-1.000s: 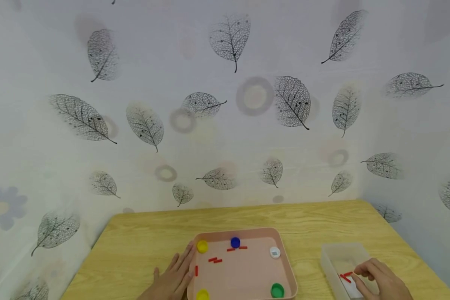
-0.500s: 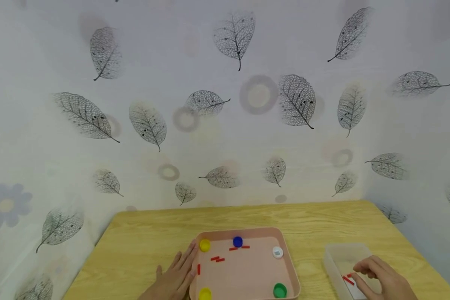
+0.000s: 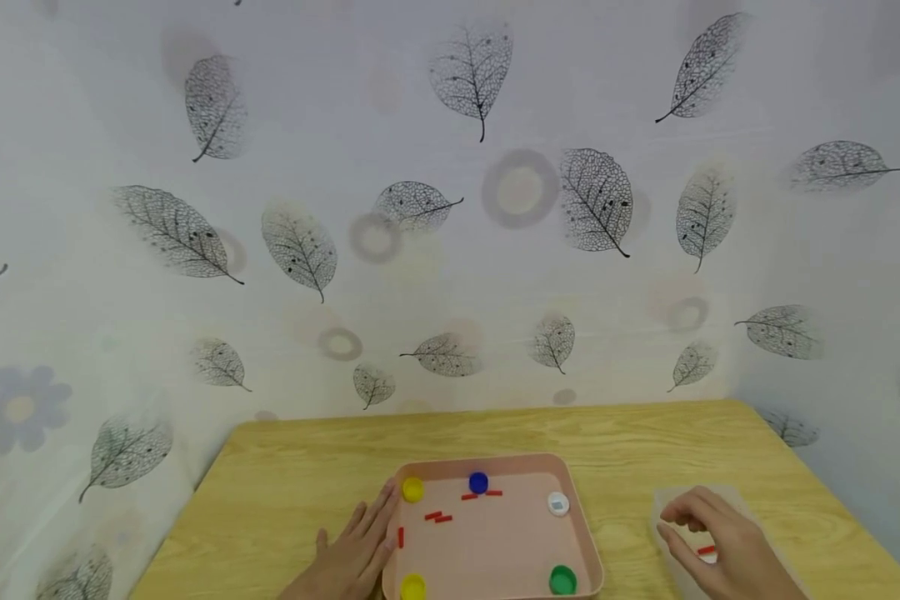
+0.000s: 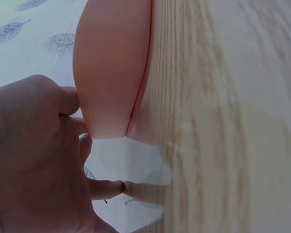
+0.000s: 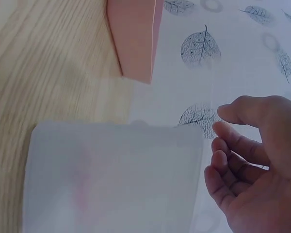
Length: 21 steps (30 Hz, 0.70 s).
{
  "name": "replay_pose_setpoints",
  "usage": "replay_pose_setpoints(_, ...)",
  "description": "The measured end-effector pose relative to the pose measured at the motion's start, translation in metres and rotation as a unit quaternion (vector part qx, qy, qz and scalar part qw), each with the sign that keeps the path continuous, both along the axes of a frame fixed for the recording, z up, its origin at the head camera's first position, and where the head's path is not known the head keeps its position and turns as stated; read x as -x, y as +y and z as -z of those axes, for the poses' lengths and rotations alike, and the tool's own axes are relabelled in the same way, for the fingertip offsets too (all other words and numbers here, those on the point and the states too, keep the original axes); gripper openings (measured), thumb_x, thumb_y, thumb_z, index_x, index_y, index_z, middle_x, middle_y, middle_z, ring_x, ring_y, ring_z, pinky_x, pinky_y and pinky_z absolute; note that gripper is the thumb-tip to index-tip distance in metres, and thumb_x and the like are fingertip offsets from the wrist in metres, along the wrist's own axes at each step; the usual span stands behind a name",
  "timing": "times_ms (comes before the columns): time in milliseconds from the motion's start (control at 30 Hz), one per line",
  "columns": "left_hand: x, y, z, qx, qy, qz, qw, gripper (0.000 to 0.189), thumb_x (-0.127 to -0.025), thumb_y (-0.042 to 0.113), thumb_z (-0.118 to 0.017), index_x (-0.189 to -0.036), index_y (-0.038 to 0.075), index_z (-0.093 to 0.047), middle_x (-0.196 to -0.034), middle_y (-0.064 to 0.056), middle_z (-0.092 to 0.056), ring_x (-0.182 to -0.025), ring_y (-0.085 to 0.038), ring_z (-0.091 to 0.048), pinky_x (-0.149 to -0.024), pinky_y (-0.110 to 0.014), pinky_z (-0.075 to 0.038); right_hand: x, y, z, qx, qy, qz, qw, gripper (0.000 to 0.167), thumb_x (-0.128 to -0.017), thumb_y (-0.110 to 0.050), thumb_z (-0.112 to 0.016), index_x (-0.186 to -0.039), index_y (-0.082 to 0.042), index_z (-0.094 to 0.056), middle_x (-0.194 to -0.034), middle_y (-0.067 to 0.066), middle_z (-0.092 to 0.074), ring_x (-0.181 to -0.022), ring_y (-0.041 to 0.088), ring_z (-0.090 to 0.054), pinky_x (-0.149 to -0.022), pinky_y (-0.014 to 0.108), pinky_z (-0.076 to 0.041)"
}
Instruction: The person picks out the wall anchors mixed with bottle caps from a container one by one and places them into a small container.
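My left hand lies with straight fingers along the left wall of the pink tray; in the left wrist view its fingers touch the outer wall. Above the translucent box at right is my right hand, its thumb and forefinger tips brought near each other. I cannot tell whether a small stick is between them; none shows there. A red stick shows in the box, seen through the space inside the hand's curve. Beside the box in the right wrist view, the curled fingers sit by its rim.
Inside the tray, several red sticks lie among bottle caps: yellow caps at left, a blue cap at the back, a white cap and a green cap at right. Leaf-printed cloth stands behind the wooden table.
My right hand has risen from low in the box and shifted left over its left wall. The left hand stays at the tray. The head view has shifted slightly.
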State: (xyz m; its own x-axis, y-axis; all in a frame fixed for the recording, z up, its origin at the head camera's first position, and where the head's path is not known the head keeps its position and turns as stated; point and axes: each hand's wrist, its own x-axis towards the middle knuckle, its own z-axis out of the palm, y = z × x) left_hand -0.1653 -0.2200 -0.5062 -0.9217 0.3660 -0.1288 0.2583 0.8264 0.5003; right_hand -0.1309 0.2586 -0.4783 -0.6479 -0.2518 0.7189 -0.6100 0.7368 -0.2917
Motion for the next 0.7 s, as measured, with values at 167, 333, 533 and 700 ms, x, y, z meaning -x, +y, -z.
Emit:
replay_pose_setpoints(167,-0.001,0.001,0.0,-0.002,-0.001,-0.001,1.0,0.064,-0.111,0.05,-0.029,-0.166,0.022,-0.017,-0.172,-0.001,-0.012,-0.149,-0.049,-0.025,-0.089,-0.095,-0.002,0.006,-0.02,-0.006,0.011,-0.012,-0.014,0.9998,0.055,-0.063,0.012,-0.087,-0.091,-0.028,-0.063,-0.09,-0.022,-0.054,-0.073,-0.002,-0.049,-0.066,0.01,-0.042)
replay_pose_setpoints(333,-0.001,0.001,-0.001,-0.002,0.002,0.001,1.0,0.064,-0.111,0.05,-0.029,-0.166,0.021,-0.017,-0.172,0.001,-0.011,-0.15,-0.047,-0.025,-0.09,-0.095,-0.002,0.011,-0.042,-0.016,0.019,-0.038,-0.02,0.9989,0.048,-0.068,0.009,-0.087,-0.091,-0.026,-0.064,-0.09,-0.022,-0.055,-0.074,-0.002,-0.052,-0.068,0.009,-0.043)
replay_pose_setpoints(533,-0.002,0.002,-0.004,-0.005,0.005,0.007,1.0,0.063,-0.112,0.048,-0.029,-0.166,0.02,-0.017,-0.172,0.001,-0.009,-0.149,-0.049,-0.025,-0.089,-0.095,-0.002,0.021,-0.064,-0.019,0.036,-0.039,-0.038,0.9979,0.042,-0.072,0.007,-0.086,-0.093,-0.023,-0.066,-0.091,-0.018,-0.058,-0.077,-0.001,-0.053,-0.07,0.009,-0.044)
replay_pose_setpoints(700,-0.003,0.001,-0.005,-0.002,0.004,0.007,1.0,0.063,-0.112,0.049,-0.029,-0.166,0.02,-0.017,-0.172,0.0,-0.01,-0.149,-0.049,-0.025,-0.089,-0.095,-0.004,0.028,-0.076,-0.017,0.049,-0.044,-0.054,0.9964,0.039,-0.075,0.007,-0.086,-0.093,-0.021,-0.066,-0.091,-0.016,-0.058,-0.076,0.002,-0.054,-0.07,0.01,-0.045)
